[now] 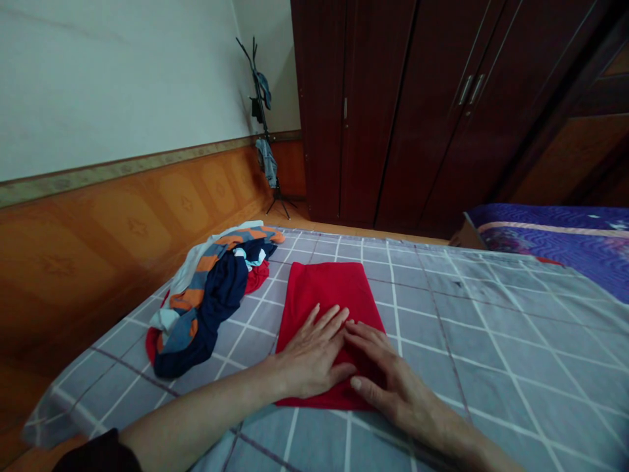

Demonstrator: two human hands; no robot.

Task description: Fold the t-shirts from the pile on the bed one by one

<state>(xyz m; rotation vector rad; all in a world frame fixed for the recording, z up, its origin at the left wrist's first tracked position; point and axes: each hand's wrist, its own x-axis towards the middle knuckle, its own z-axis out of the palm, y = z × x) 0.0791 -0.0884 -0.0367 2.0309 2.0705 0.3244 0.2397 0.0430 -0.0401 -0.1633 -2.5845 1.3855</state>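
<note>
A red cloth [324,285], folded into a flat rectangle, lies on the checked grey bedsheet [432,341] in front of me. My left hand [317,354] rests flat on its middle with the fingers stretched out. On the right side of the cloth lies my right hand [388,373], its fingers extended and its fingertips close against those of the left. Neither hand grips anything. Both hands cover the lower half of the cloth, and whether it is a garment I cannot make out.
A heap of crumpled clothes [211,295] in navy, orange, grey and red lies at the bed's left side. Beyond the far edge stand a coat rack [263,111] and a dark wooden wardrobe [378,111]. Purple bedding [565,236] is at the right.
</note>
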